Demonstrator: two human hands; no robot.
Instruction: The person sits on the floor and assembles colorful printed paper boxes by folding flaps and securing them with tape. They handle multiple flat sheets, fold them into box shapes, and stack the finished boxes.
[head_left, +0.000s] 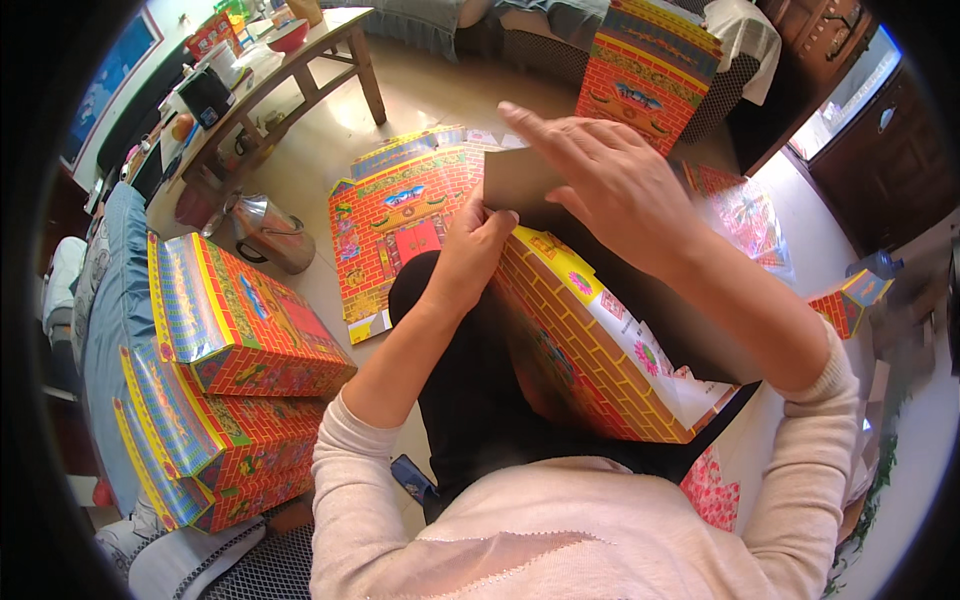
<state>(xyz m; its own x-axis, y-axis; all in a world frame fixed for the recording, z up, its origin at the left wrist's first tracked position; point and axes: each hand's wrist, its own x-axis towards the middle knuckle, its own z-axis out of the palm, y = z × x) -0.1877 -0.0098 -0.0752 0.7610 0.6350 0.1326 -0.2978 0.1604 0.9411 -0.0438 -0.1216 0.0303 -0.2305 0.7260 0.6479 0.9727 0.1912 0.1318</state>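
Note:
A printed cardboard house-shaped box (600, 352) rests tilted across my lap, its brick-patterned side up and its opening facing right. Along that opening runs a yellow and white inner flap with printing. My left hand (476, 251) pinches the box's far corner, beside a plain grey-brown cardboard flap (517, 180). Over that flap hovers my right hand (611, 176), fingers stretched out and holding nothing. Whether its palm touches the cardboard, I cannot tell. Beyond my knee, flat printed house sheets (405, 217) lie on the floor.
Several folded house boxes (247, 315) are stacked at my left. Another house box (649, 75) leans against a seat ahead. A metal kettle (270, 232) stands near a wooden table (300, 71) with a red bowl (287, 36). Plastic-covered printed sheets (750, 217) lie at the right.

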